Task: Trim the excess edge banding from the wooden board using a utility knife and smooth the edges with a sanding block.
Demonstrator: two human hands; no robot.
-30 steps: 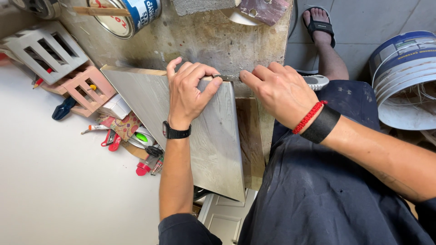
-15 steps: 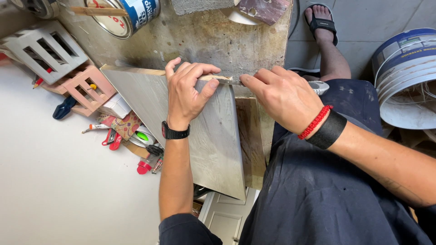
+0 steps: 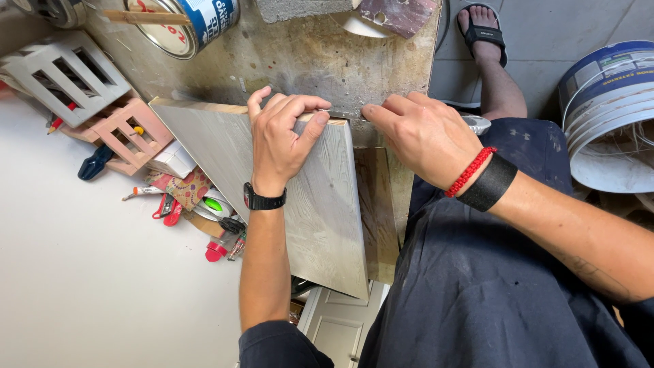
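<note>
Item 1: large grey wood-grain rectangular tile/board (image 3: 300, 197). Lay flat on the stained, dusty workbench top (image 3: 286, 61), w/ a brown wooden plank (image 3: 378, 211) just beside its right edge. Long axis ran from far-left corner toward the person's body, near end overhanging the bench edge. Judged stiff, fairly heavy, prob. brittle at corners, smooth face likely slippery; best held by pressing flat on top or gripping both long edges, not by a corner.

Item 2: left hand (image 3: 279, 143), black wristwatch on wrist. Pressed down on the tile's far edge, fingers curled over that edge, clamping it to the bench.

Item 3: right hand (image 3: 426, 136), red cord bracelet and black band at wrist. Fingers pinched together on a thin metal blade/tool (image 3: 344, 114) laid along the tile's far edge; tool type unclear, mostly hidden.

Item 4: white-and-blue plastic bucket (image 3: 606, 116) on floor, well apart to the right.

Item 5: blue-labelled paint tin (image 3: 191, 24) at far bench side.

Item 6: misc. small red-handled tools (image 3: 170, 208), left of tile.
</note>
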